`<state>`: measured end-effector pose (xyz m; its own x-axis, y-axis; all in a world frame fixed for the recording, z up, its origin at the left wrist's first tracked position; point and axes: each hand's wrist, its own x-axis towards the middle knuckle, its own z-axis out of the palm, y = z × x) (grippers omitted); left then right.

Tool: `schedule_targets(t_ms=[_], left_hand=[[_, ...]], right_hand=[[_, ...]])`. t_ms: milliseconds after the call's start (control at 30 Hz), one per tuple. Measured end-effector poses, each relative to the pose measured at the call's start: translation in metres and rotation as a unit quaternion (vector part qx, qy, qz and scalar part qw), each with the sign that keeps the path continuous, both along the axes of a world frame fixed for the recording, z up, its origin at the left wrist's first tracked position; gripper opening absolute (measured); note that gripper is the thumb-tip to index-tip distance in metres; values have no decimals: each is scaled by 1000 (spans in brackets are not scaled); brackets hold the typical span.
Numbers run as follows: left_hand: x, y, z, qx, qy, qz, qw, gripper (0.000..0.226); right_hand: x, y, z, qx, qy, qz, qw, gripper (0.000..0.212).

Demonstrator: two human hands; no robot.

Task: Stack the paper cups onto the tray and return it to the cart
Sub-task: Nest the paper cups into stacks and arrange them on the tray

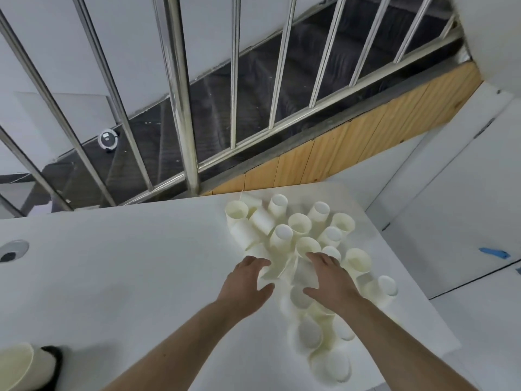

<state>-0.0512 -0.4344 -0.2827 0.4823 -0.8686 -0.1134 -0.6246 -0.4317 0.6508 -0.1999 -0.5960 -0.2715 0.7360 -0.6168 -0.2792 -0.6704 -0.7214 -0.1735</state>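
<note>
1. A heap of pale paper cups (pixel 303 249) lay scattered over the right part of a white table (pixel 127 263), some upright, some upside down, many on their sides and touching one another.
2. The left hand (pixel 248 280) reached over the near-left edge of the heap, fingers spread and relaxed, thumb out to the right; its fingertips lay at a tipped cup, gripping nothing.
3. The right hand (pixel 329 280) hovered over the middle of the heap, fingers likewise spread, with cups under the palm and forearm.
4. Whether either palm actually pressed on a cup was hard to tell, since the nearer cups were blurred.
5. One more cup (pixel 17 365) stood apart at the table's near-left corner, just beside a dark object.
6. Beyond the table's far edge rose a metal railing (pixel 183 108) over a dark stairwell, with a wooden panel (pixel 352 148) below the rail.
7. A blue strip (pixel 494 253) showed on the white surface to the right.
</note>
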Motion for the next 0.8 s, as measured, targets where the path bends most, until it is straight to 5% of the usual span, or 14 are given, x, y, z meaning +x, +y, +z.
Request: schedule_targets(t_ms=[200,367,533,667,800], left_hand=[[-6,-7,-7,-18,65,39,997,52],[-12,-18,3,-61,157,82,982,67],[-16,-26,17,-92,223,94,966,70],[-12,-20,18,-69,178,124,974,67],[0,-3,8,28,43,94,994,75]], right_hand=[[0,-12,-10,11,-33,15,999,66],[2,-1,-4,170,-210,-38,962,66],[9,18,-2,231,-256,-7,939,64],[11,23,-2,211,-232,27,949,68],[2,15,-3,96,-80,77,989,67]])
